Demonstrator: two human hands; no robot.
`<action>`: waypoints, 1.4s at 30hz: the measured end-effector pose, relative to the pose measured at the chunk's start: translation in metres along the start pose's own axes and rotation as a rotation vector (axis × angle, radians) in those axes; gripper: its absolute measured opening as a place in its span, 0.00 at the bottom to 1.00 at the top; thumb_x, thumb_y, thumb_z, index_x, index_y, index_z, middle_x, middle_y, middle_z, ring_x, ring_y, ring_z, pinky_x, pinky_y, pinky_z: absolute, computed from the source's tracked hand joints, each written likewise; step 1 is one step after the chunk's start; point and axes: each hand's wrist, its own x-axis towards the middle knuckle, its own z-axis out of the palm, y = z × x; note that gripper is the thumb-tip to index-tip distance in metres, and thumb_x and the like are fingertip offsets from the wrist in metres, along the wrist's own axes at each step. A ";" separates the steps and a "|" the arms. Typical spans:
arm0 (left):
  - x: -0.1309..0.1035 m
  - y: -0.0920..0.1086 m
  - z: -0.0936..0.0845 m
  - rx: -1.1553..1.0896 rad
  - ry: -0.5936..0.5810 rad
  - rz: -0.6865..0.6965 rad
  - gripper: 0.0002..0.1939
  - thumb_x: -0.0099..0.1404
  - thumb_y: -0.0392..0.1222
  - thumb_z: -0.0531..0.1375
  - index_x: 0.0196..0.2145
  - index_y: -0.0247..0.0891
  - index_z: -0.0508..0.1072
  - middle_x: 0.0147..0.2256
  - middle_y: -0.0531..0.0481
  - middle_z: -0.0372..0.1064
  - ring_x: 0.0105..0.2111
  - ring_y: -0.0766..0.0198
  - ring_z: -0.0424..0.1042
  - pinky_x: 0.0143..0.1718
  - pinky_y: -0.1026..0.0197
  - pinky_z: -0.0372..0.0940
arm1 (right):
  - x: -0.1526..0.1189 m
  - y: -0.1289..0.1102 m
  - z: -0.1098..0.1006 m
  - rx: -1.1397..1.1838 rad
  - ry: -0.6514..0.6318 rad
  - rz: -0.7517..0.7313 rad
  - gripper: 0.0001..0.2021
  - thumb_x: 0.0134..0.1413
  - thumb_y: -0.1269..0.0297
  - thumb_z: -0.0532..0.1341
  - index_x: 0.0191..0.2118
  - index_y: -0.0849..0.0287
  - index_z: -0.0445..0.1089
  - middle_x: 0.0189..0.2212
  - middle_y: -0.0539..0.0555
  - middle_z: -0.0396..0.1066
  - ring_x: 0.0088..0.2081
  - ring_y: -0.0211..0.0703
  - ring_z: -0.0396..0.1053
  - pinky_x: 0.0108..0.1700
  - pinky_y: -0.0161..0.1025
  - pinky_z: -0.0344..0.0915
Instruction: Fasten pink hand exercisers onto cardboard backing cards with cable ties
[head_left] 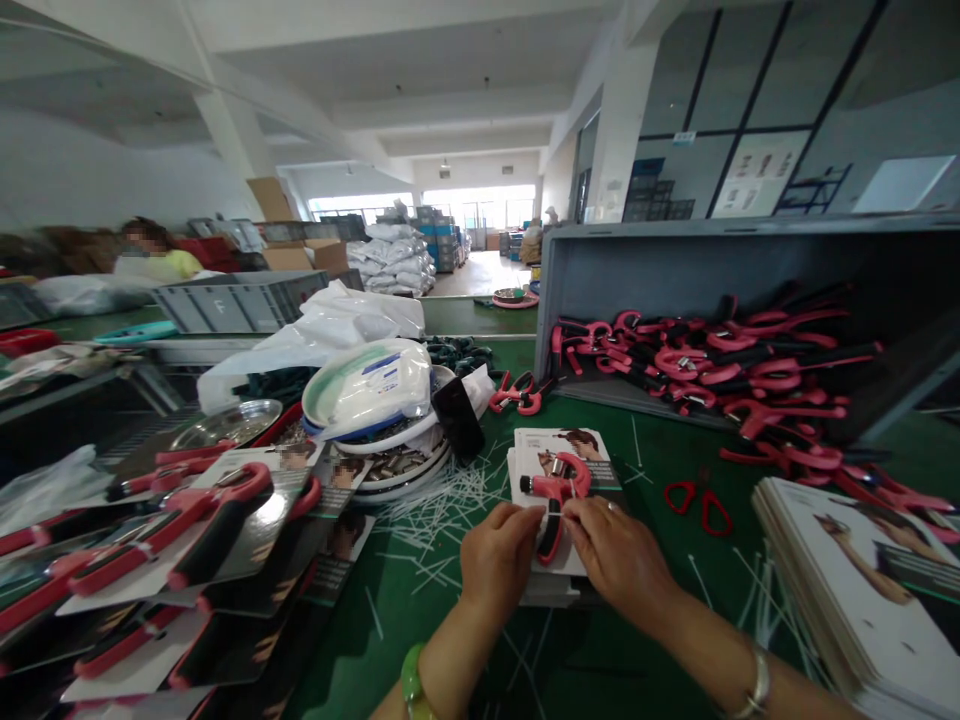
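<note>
A red-and-black plier-like tool [553, 490] lies on a printed card on top of a stack of cards [529, 447] in front of me. Both hands meet over its black handle. A thin white cable tie [555, 514] runs across the handle between my fingertips. My left hand [496, 560] pinches one side of the tie, and my right hand [619, 550] pinches the other. The tool stays flat on the card beneath them.
Loose white ties [442, 500] and a black phone [458, 420] lie left; carded tools [202, 520] pile farther left. Right are red-handled scissors [699, 500], a card stack [862, 590] and a tilted grey crate [637, 395] of red tools. A person [154, 255] is at back left.
</note>
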 end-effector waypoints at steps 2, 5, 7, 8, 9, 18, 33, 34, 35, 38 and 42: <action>0.000 0.000 -0.002 0.092 -0.024 0.023 0.15 0.64 0.35 0.54 0.43 0.48 0.77 0.33 0.50 0.75 0.28 0.67 0.73 0.26 0.69 0.62 | -0.004 0.001 0.004 0.021 0.064 -0.004 0.09 0.62 0.67 0.51 0.39 0.59 0.68 0.33 0.56 0.74 0.35 0.45 0.72 0.36 0.40 0.67; 0.001 0.000 -0.003 0.164 -0.045 0.043 0.16 0.64 0.35 0.54 0.44 0.49 0.76 0.33 0.49 0.75 0.28 0.66 0.74 0.25 0.68 0.61 | -0.010 0.004 0.007 0.148 0.126 0.052 0.10 0.62 0.64 0.51 0.39 0.57 0.69 0.33 0.55 0.74 0.35 0.43 0.72 0.36 0.38 0.67; 0.000 0.000 -0.002 0.187 -0.049 0.047 0.17 0.64 0.35 0.54 0.45 0.49 0.76 0.33 0.49 0.75 0.29 0.66 0.74 0.25 0.69 0.60 | -0.011 0.006 0.008 0.254 0.157 0.108 0.10 0.61 0.63 0.53 0.43 0.57 0.68 0.33 0.54 0.75 0.34 0.42 0.73 0.35 0.37 0.69; 0.000 0.000 -0.001 0.192 -0.049 0.050 0.17 0.64 0.35 0.54 0.45 0.50 0.76 0.33 0.49 0.75 0.29 0.66 0.73 0.25 0.69 0.60 | -0.012 0.006 0.009 0.292 0.167 0.129 0.11 0.60 0.63 0.54 0.46 0.58 0.67 0.33 0.54 0.75 0.34 0.42 0.73 0.36 0.37 0.69; 0.000 0.000 -0.001 0.192 -0.046 0.053 0.17 0.64 0.35 0.54 0.45 0.50 0.76 0.33 0.49 0.75 0.28 0.66 0.73 0.25 0.69 0.60 | -0.012 0.007 0.010 0.315 0.173 0.141 0.12 0.59 0.64 0.54 0.48 0.58 0.67 0.33 0.54 0.75 0.33 0.42 0.73 0.36 0.38 0.69; -0.001 -0.002 -0.001 0.186 -0.048 0.078 0.18 0.62 0.32 0.55 0.45 0.49 0.76 0.34 0.49 0.76 0.29 0.65 0.74 0.26 0.68 0.61 | -0.012 0.009 0.013 0.357 0.164 0.131 0.13 0.59 0.63 0.54 0.48 0.58 0.67 0.34 0.54 0.76 0.34 0.42 0.73 0.37 0.39 0.69; 0.002 -0.005 0.001 -0.142 -0.056 0.094 0.16 0.64 0.35 0.53 0.43 0.47 0.78 0.34 0.47 0.75 0.30 0.66 0.74 0.29 0.68 0.64 | 0.013 0.022 -0.009 0.794 -0.290 0.139 0.18 0.55 0.64 0.57 0.52 0.59 0.65 0.32 0.52 0.75 0.35 0.42 0.72 0.38 0.39 0.67; 0.003 -0.004 0.001 -0.184 -0.064 0.085 0.15 0.65 0.35 0.53 0.42 0.46 0.78 0.33 0.47 0.75 0.30 0.67 0.74 0.29 0.68 0.64 | 0.017 0.024 -0.009 0.823 -0.323 0.135 0.19 0.54 0.64 0.58 0.53 0.59 0.64 0.32 0.52 0.75 0.35 0.42 0.72 0.38 0.38 0.67; 0.005 -0.004 0.002 -0.223 -0.077 0.074 0.15 0.65 0.35 0.53 0.41 0.44 0.78 0.32 0.47 0.75 0.30 0.67 0.73 0.29 0.68 0.64 | 0.020 0.025 -0.009 0.827 -0.351 0.129 0.20 0.53 0.65 0.58 0.53 0.60 0.64 0.32 0.52 0.75 0.35 0.42 0.72 0.38 0.38 0.67; 0.013 -0.001 0.000 -0.317 -0.113 0.037 0.11 0.63 0.36 0.56 0.36 0.41 0.79 0.28 0.48 0.75 0.28 0.66 0.73 0.30 0.67 0.65 | 0.027 0.024 -0.011 0.727 -0.390 0.120 0.21 0.51 0.68 0.60 0.53 0.59 0.65 0.28 0.50 0.74 0.31 0.40 0.72 0.34 0.36 0.66; 0.022 0.002 -0.006 -0.388 -0.171 0.040 0.09 0.63 0.38 0.58 0.38 0.40 0.78 0.29 0.48 0.75 0.30 0.64 0.73 0.34 0.65 0.66 | 0.023 0.019 -0.010 0.591 -0.241 0.109 0.15 0.52 0.66 0.61 0.47 0.58 0.69 0.28 0.50 0.74 0.29 0.39 0.71 0.31 0.34 0.63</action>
